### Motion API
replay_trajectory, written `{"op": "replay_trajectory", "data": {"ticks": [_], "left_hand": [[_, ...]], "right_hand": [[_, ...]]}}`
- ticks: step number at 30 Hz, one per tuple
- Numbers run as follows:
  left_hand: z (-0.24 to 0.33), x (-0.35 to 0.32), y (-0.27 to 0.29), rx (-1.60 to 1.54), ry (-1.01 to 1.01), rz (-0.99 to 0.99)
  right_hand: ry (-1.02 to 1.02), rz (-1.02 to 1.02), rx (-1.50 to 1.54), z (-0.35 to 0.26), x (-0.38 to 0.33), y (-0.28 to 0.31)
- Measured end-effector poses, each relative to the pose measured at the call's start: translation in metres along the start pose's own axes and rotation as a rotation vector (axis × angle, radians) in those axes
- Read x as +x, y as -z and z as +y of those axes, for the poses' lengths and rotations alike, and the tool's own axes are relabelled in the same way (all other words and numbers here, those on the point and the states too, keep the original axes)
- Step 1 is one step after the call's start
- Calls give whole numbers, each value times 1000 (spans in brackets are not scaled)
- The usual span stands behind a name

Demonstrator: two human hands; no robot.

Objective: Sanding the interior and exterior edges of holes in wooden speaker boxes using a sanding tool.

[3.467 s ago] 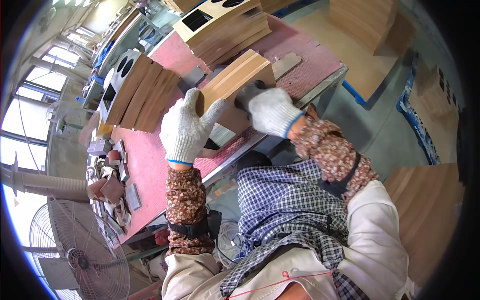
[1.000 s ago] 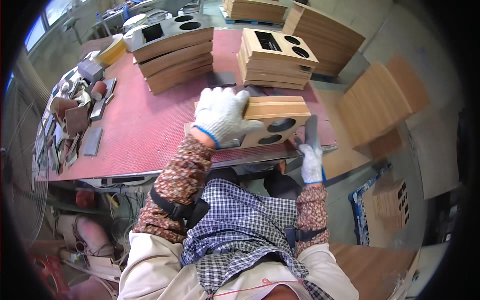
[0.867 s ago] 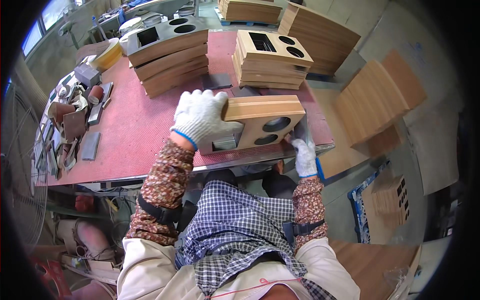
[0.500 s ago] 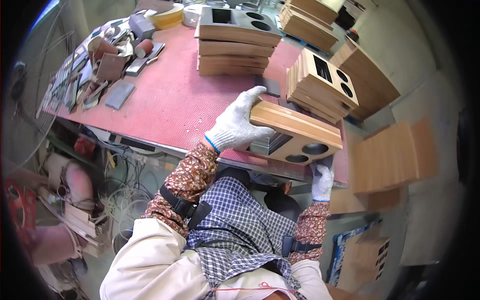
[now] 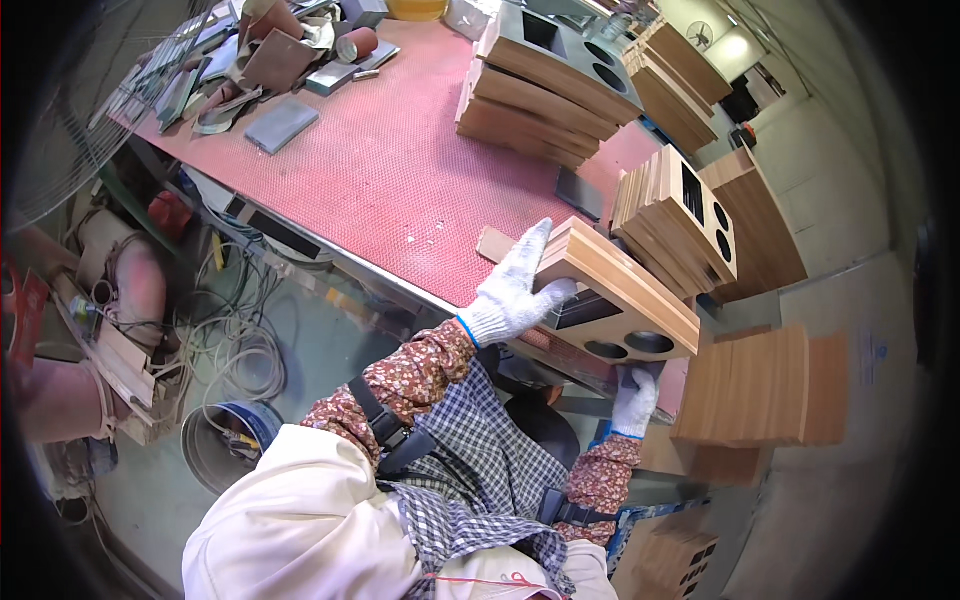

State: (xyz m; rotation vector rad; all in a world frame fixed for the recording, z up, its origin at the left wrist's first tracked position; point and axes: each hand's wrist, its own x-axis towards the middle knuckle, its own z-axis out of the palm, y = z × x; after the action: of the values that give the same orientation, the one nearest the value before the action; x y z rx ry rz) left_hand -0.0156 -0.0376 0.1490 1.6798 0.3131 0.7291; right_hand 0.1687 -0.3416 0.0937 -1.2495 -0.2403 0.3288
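At the table's front right edge, wooden panels (image 5: 625, 285) stand on edge, apparently several pressed together. Their near face has a rectangular opening and two round holes. My left hand (image 5: 515, 290), in a white knit glove, is closed on their left end, thumb on the near face and fingers reaching over the top edge. Below the round holes my right hand (image 5: 635, 402), also gloved, is closed on a dark grey flat piece (image 5: 641, 371) that looks like a sanding pad. The glove covers part of it, and whether it touches the panel I cannot tell.
Stacks of similar cut-out panels stand at the table's back (image 5: 540, 95) and right side (image 5: 665, 225). A grey flat block (image 5: 282, 124) and a heap of abrasive scraps (image 5: 275, 60) lie far left. More boards (image 5: 750, 385) stand right; hoses (image 5: 240, 350) and a bucket (image 5: 215, 450) are below left.
The view has turned, so the table and its stacks sit farther right and more slanted. Both hands keep their places at the panels. A small brown piece beside the panels now shows.
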Motion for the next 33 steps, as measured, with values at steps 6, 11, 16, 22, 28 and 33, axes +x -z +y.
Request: {"op": "replay_trajectory", "data": {"ticks": [6, 11, 16, 22, 28, 33], "left_hand": [[-13, 0, -2, 86, -70, 47], [-8, 0, 1, 60, -60, 28], [-5, -1, 3, 88, -29, 20], [-3, -6, 2, 17, -17, 24], [-10, -6, 1, -49, -42, 34], [-8, -2, 2, -7, -115, 41]], "right_hand": [[-7, 21, -17, -4, -2, -5], [-5, -72, -25, -7, 0, -3], [-38, -63, 20, -17, 0, -7], [-42, -109, 3, -13, 5, -6], [-36, -53, 13, -5, 4, -7], [-43, -74, 57, -8, 3, -8]]}}
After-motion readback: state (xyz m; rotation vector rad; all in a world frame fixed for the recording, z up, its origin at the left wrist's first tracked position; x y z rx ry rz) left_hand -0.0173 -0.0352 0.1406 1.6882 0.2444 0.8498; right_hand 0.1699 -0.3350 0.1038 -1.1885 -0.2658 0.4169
